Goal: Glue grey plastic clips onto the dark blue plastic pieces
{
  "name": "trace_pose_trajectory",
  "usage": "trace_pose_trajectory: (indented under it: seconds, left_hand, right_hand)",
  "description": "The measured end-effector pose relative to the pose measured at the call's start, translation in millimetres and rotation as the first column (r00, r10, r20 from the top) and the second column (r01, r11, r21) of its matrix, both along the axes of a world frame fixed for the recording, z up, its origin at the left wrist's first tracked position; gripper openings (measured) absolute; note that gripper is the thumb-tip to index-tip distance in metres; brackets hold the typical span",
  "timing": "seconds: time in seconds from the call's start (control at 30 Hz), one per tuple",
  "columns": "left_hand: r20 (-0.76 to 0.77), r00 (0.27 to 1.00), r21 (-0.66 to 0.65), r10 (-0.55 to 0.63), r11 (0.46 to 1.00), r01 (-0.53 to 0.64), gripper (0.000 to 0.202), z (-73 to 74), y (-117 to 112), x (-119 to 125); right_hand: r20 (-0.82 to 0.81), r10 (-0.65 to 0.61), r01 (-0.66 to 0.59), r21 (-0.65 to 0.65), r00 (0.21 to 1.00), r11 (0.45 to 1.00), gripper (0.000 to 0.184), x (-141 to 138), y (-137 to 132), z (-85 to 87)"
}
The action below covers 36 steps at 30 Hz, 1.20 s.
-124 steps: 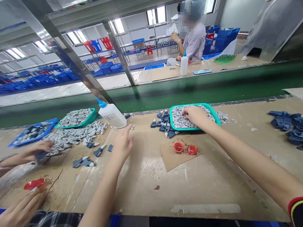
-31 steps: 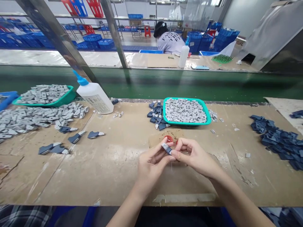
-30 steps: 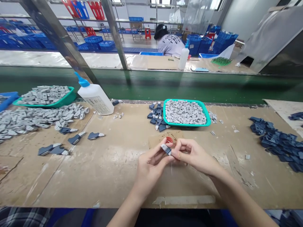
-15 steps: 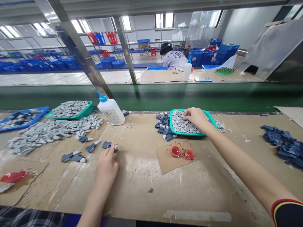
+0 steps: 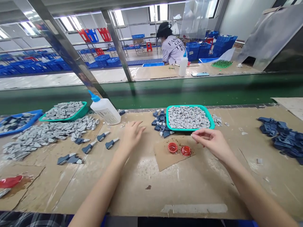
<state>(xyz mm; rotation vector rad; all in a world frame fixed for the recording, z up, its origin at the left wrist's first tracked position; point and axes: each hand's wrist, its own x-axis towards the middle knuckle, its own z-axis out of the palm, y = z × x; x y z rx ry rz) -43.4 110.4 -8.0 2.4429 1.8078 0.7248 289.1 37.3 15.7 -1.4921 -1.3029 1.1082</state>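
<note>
My left hand (image 5: 131,135) hovers open over the bench, fingers spread, between the joined dark-blue-and-grey pieces (image 5: 111,143) on its left and a small heap of dark blue parts (image 5: 160,124) on its right. My right hand (image 5: 211,142) is pinched on a small grey part just in front of the teal tray (image 5: 169,127) of grey parts. Two red caps (image 5: 179,148) sit on a cardboard scrap (image 5: 165,160) between my hands.
A white glue bottle with a blue nozzle (image 5: 104,108) stands at the left. Further left are loose grey parts (image 5: 44,134), a second teal tray (image 5: 65,111) and a blue tray (image 5: 16,121). Dark blue parts (image 5: 282,137) lie right. A green conveyor (image 5: 151,91) runs behind; a person sits beyond it.
My left hand has let go of a joined piece at the left and moved right, open. My right hand has left the teal tray and come down in front of it, pinching a grey part.
</note>
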Motion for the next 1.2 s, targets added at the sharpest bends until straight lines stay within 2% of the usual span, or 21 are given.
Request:
trace_pose_trajectory:
  seconds: [0.13,0.27,0.5,0.6,0.7,0.77,0.83,0.87,0.9,0.93,0.97,1.0,1.03,1.07,1.13,1.2]
  left_hand:
    - [0.01,0.998,-0.069,-0.066,0.995,0.067,0.04,-8.9,38.0,38.9]
    - [-0.018,0.994,-0.151,-0.108,0.983,0.105,0.032,-12.6,49.6,48.7]
    - [-0.022,1.0,-0.214,-0.014,0.977,0.009,0.026,1.3,23.4,30.2]
    - [0.002,1.0,-0.229,0.03,0.973,-0.029,0.026,2.2,15.8,25.3]
    - [0.053,0.996,-0.234,0.072,0.97,-0.057,0.024,-0.9,12.1,24.5]
    - [0.101,0.99,-0.226,0.093,0.972,-0.068,0.033,-0.1,7.1,25.4]
    - [0.154,0.982,-0.208,0.108,0.975,-0.074,0.04,6.1,-3.2,27.5]
    - [0.229,0.967,-0.21,0.11,0.976,-0.061,0.041,11.2,-10.9,29.3]
    - [0.347,0.931,-0.225,0.111,0.974,-0.033,0.041,17.3,-20.0,31.7]
    - [0.498,0.86,-0.253,0.114,0.967,0.018,0.041,23.7,-30.3,35.0]
    - [0.654,0.746,-0.285,0.126,0.955,0.088,0.039,29.7,-41.6,39.1]
    - [0.786,0.599,-0.31,0.154,0.936,0.167,0.038,34.5,-53.1,44.1]
    - [0.871,0.453,-0.327,0.192,0.914,0.239,0.037,37.6,-64.4,50.0]
    - [0.911,0.343,-0.338,0.231,0.893,0.297,0.036,38.6,-75.0,56.7]
    - [0.931,0.221,-0.355,0.291,0.861,0.364,0.032,34.4,-92.3,71.3]
    - [0.929,0.17,-0.369,0.328,0.847,0.383,0.027,24.9,-103.6,86.0]
  right_hand:
    - [-0.184,-0.086,0.057,-0.155,0.979,0.986,0.036,0.2,-30.5,-17.7]
    - [-0.241,-0.11,0.059,-0.208,0.964,0.976,0.037,-3.8,-38.6,-27.0]
    - [-0.267,-0.074,0.015,-0.215,0.961,0.977,0.035,-11.2,-33.8,-34.0]
    - [-0.26,-0.056,-0.001,-0.214,0.964,0.977,0.035,-12.5,-32.6,-35.7]
    - [-0.246,-0.044,-0.01,-0.217,0.968,0.976,0.035,-14.3,-32.0,-35.8]
    - [-0.236,-0.045,-0.007,-0.216,0.971,0.976,0.035,-14.7,-32.3,-34.3]
    - [-0.235,-0.044,-0.006,-0.208,0.971,0.978,0.034,-13.8,-33.8,-31.2]
    - [-0.241,-0.039,-0.012,-0.204,0.97,0.979,0.033,-12.9,-35.0,-29.1]
    - [-0.252,-0.032,-0.021,-0.203,0.967,0.979,0.033,-11.8,-36.5,-26.6]
    - [-0.268,-0.026,-0.031,-0.204,0.963,0.979,0.032,-10.8,-38.1,-23.9]
    - [-0.289,-0.021,-0.041,-0.207,0.957,0.977,0.031,-9.9,-39.9,-21.0]
    - [-0.312,-0.018,-0.052,-0.214,0.95,0.975,0.029,-9.3,-41.7,-17.9]
    - [-0.335,-0.017,-0.062,-0.222,0.942,0.973,0.028,-9.1,-43.4,-14.8]
    - [-0.36,-0.017,-0.071,-0.23,0.933,0.971,0.027,-9.5,-45.1,-11.8]
    - [-0.415,-0.016,-0.094,-0.244,0.91,0.965,0.025,-11.6,-48.3,-6.0]
    - [-0.468,-0.01,-0.12,-0.248,0.884,0.961,0.023,-15.7,-51.1,-0.7]
